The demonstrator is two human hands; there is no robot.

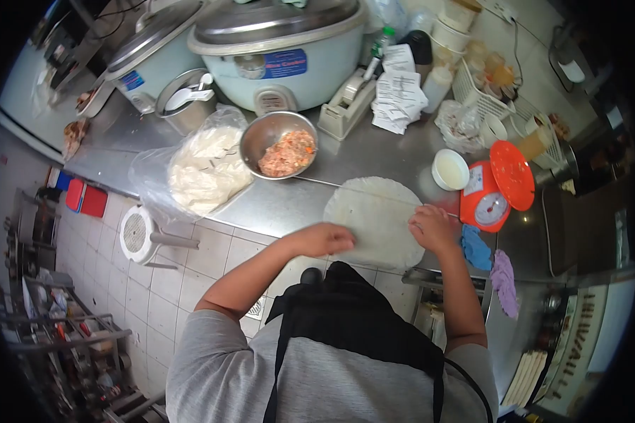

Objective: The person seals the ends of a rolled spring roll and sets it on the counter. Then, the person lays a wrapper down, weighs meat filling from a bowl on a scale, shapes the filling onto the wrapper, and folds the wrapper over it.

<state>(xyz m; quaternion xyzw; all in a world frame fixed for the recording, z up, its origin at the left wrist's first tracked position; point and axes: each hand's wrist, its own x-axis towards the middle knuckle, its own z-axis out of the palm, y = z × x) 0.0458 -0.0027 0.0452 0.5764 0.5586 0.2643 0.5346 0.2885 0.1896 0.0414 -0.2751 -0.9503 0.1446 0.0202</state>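
Note:
A round, thin, whitish sheet (374, 218) lies flat on the steel counter in front of my body. My left hand (326, 240) is at the sheet's left edge, blurred, its fingers pointing right. At the right edge my right hand (432, 227) has its fingers bent over the sheet's rim; what they hold, if anything, is too small to tell. Beyond the sheet, to the left, stands a metal bowl (250, 144) with an orange-pink minced mixture (288, 153). Pale, flat sheets (212, 173) lie in a clear plastic bag left of the bowl.
A white bowl (450, 170) and a red scale (485, 197) stand to the right, near blue (476, 247) and purple cloths (504, 282). Large cookers (279, 70), a tape dispenser (347, 106) and paper slips (400, 92) line the back. A stool (137, 235) stands at left.

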